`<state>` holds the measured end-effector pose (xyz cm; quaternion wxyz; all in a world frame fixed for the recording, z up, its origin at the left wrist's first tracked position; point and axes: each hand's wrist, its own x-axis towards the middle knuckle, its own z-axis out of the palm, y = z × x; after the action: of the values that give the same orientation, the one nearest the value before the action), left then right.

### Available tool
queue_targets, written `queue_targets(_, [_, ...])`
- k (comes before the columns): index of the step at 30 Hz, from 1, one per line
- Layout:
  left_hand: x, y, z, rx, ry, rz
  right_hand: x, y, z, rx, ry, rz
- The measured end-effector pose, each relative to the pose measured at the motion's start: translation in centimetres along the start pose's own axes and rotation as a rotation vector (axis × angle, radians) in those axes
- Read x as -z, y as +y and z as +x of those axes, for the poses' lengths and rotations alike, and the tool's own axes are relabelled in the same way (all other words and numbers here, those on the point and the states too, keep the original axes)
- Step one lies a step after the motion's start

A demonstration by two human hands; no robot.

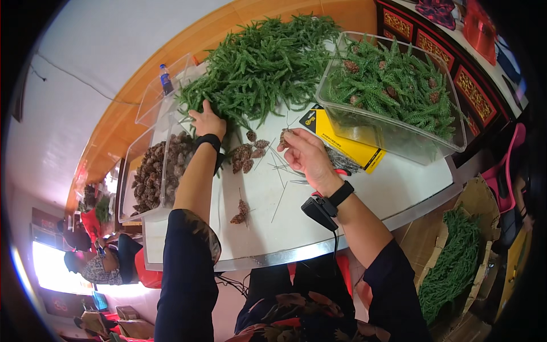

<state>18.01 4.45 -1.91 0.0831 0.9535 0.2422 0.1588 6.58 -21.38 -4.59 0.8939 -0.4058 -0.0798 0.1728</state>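
My left hand (pixel 208 123) reaches to the near left edge of a big heap of green artificial pine sprigs (pixel 268 62), its visible fingers apart and nothing seen in them. Between the thumb and fingers of my right hand (pixel 309 155) is a brown pine cone (pixel 284 140), with a thin wire sticking up from it. Several loose pine cones (pixel 242 157) lie on the white table (pixel 256 239) between my hands. Another wired cone (pixel 240 212) rests closer to me. Thin wires (pixel 280 202) are scattered near my right hand.
A clear bin of pine cones (pixel 149 176) stands at left, a blue-capped bottle (pixel 166 80) behind it. At right, a clear bin (pixel 393 128) holds sprigs with cones. Pliers (pixel 343 172) lie by a yellow-black packet (pixel 364 149). A cardboard box of greenery (pixel 450 262) sits below right.
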Motion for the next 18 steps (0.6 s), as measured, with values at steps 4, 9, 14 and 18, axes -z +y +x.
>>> queue_targets(4, [1.7, -0.3, 2.0, -0.015, 0.016, 0.024, 0.1, -0.2, -0.1, -0.004, 0.001, -0.002])
queue_targets(9, [6.1, -0.7, 4.7, -0.170, 0.211, -0.174, 0.4, -0.3, 0.0, 0.002, -0.021, -0.012])
queue_targets(14, [11.5, -1.0, 6.3, -0.202, 0.212, -0.467, -0.3, -0.8, -0.3, 0.051, -0.062, -0.012])
queue_targets(18, [13.0, 4.5, -3.1, -0.309, -0.170, -1.003, 0.8, -1.1, -0.8, 0.134, -0.085, 0.019])
